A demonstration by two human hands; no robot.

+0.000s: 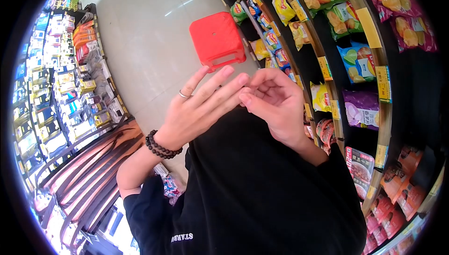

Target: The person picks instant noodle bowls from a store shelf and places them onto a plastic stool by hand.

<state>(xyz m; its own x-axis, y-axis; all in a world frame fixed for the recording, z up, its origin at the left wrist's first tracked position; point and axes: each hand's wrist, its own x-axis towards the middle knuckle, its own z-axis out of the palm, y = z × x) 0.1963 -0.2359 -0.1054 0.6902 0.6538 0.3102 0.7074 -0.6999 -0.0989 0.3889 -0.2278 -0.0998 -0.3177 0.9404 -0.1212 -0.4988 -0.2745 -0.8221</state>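
My left hand [199,105] is held out in front of my chest with its fingers stretched. It wears a silver ring [184,94] and a dark beaded bracelet [161,146] at the wrist. My right hand [278,107] meets its fingertips, thumb and curled fingers closed together there. Whether something small is pinched between them I cannot make out. Below both hands is my black shirt [262,185]. Just beyond the fingertips, a red plastic stool [215,37] stands on the floor.
On the right, shelves hold chip bags, among them a purple bag [361,109] and a blue bag [356,62], with yellow price tags [383,84] along the edges. Racks of small packaged goods [65,77] line the left. Grey tiled floor [140,26] runs between.
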